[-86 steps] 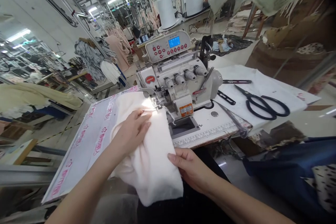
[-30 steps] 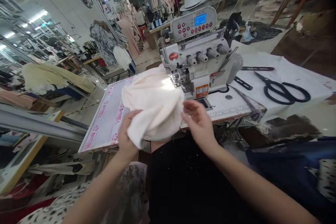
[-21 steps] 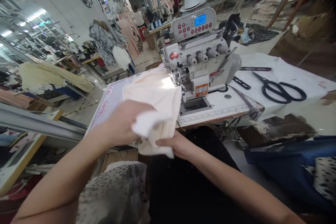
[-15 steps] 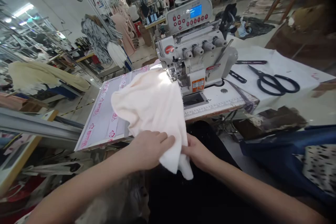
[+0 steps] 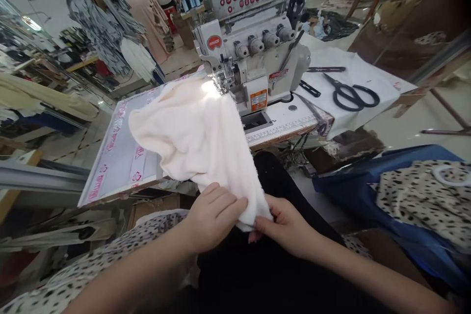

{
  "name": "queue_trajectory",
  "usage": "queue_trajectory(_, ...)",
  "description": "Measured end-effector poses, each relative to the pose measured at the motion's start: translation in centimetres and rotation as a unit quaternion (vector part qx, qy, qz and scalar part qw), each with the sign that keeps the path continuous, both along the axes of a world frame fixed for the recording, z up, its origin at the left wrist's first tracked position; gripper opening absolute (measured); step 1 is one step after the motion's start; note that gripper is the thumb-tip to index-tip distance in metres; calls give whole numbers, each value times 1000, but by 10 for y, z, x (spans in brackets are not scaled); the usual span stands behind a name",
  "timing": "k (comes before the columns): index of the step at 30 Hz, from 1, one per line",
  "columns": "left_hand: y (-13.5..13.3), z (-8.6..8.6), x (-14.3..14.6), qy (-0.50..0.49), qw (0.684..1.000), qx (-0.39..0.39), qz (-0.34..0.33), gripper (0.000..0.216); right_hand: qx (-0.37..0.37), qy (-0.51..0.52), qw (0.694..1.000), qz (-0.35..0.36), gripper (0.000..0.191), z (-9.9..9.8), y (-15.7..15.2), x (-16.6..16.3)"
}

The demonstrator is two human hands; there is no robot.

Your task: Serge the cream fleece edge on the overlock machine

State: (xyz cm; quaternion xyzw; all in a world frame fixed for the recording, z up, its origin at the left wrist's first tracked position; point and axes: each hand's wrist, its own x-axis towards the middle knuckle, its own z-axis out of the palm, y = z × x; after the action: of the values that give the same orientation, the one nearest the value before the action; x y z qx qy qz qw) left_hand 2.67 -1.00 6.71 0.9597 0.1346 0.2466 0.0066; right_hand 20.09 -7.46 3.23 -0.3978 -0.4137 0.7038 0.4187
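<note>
A cream fleecy fabric piece [image 5: 198, 132] stretches from the lit needle area of a white overlock sewing machine [image 5: 250, 54] down over the table's front edge toward my lap. My left hand [image 5: 217, 213] grips the fabric near its lower end, thumb on top and fingers curled. At the lower right corner, my right hand [image 5: 283, 223] pinches the edge between thumb and fingers. The fabric's far end lies beneath the presser foot; exactly how it sits there is hidden by glare.
Black scissors [image 5: 353, 95] lie right of the machine, beside a small black tool [image 5: 310, 88] and a dark purple tool [image 5: 326, 69]. A blue cloth with spotted fabric [image 5: 423, 196] is at the right. More spotted fabric [image 5: 121, 250] hangs at lower left. Garment racks stand behind.
The view has shifted, so the machine appears further left and higher. My right hand has brought the two loose lower ends of the fabric together at the corner. Both hands keep their hold.
</note>
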Motion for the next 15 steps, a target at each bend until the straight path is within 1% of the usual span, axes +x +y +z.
queue_trajectory(3, -4, 6, 2, -30, 999, -22, 22, 21, 53, -51, 997, 18, 21, 6, -4, 3)
queue_trajectory(6, -9, 12, 5, -65, 996, -66, 8, 23, 84, -83, 993, 30, 22, 13, -8, 6)
queue_trajectory(10, -15, 19, 7, -74, 992, -97, -15, 22, 86, -98, 991, 29, 26, 23, -11, 9)
queue_trajectory(12, -18, 21, 7, -71, 992, -107, -7, 23, 83, -96, 991, 39, 28, 28, -11, 11)
queue_trajectory(15, -20, 25, 9, -64, 993, -103, 8, 24, 55, -79, 993, 63, 25, 31, -11, 14)
